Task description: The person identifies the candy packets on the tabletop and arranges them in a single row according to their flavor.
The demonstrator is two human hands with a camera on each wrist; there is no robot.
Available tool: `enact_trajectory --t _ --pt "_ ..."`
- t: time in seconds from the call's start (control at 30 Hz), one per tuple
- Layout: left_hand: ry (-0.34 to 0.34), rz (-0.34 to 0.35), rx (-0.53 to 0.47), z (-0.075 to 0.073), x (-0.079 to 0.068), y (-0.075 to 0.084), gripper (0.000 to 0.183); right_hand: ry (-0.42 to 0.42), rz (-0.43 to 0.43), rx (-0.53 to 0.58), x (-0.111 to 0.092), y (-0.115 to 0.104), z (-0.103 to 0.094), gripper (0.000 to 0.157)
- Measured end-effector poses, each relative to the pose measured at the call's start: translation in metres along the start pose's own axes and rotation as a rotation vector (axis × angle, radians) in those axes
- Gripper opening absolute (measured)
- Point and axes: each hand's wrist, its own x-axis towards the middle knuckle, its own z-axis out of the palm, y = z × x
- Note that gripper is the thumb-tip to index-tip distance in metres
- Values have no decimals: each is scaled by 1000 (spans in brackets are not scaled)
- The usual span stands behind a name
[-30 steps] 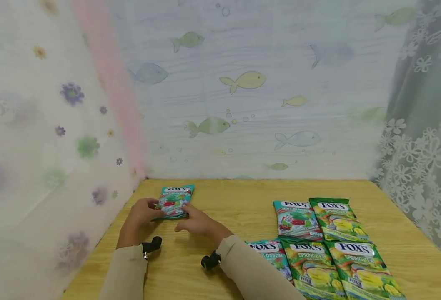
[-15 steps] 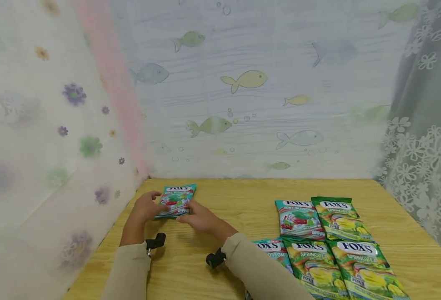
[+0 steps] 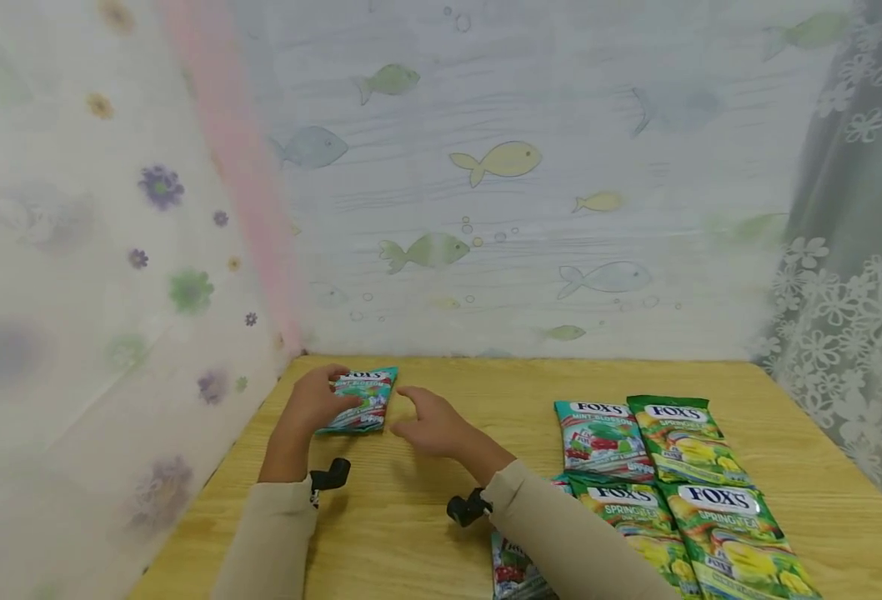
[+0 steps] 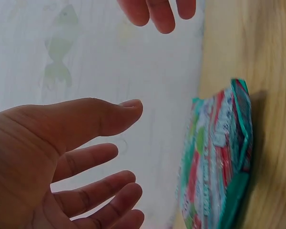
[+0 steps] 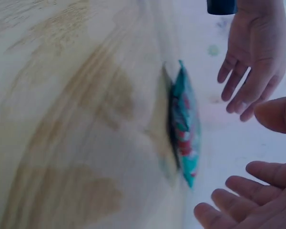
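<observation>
A teal FOX'S Mint Blossom candy bag (image 3: 367, 401) lies at the far left of the table. My left hand (image 3: 317, 404) hovers over its left side, thumb and fingers spread; in the left wrist view the hand (image 4: 81, 162) is apart from the candy bag (image 4: 212, 157). To the bag's right, my right hand (image 3: 437, 423) is raised off it with relaxed fingers. The right wrist view has the bag (image 5: 186, 129) flat on the wood, with both hands above it and nothing in them.
At right on the wooden table (image 3: 403, 533) lie two Mint Blossom bags, one upper (image 3: 604, 440) and one partly under my right sleeve (image 3: 568, 533). Beside them are three green Spring Tea bags, far (image 3: 684, 442), near right (image 3: 737, 537) and near middle (image 3: 636, 521). A fish-patterned curtain (image 3: 516, 250) hangs behind.
Both hands have let go of the far-left candy bag. The right hand has pulled away to the right, and the left has lifted above the bag. The bag stays in place.
</observation>
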Motion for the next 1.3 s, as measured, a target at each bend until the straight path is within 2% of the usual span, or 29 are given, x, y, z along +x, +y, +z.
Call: enact_trajectory --t 0.17,0.33,0.5,0.8,1.0,1.3 --pt "14 68 6 4 -3 20 67 46 -53 -15 -18 3 -20 64" --pt "9 142 -6 8 -6 38 63 108 -77 33 -37 1 -40 61" --pt "-10 166 -31 16 -6 53 63 151 -95 33 -51 2 -57 60" --pt "-21 248 -45 44 -14 77 58 191 -41 -53 -71 14 -77 62" --pt "-31 267 -67 64 -20 91 55 244 -24 -62 -88 24 -92 61" --pt "-89 283 -154 89 -24 105 52 295 -30 -116 -108 33 -111 56"
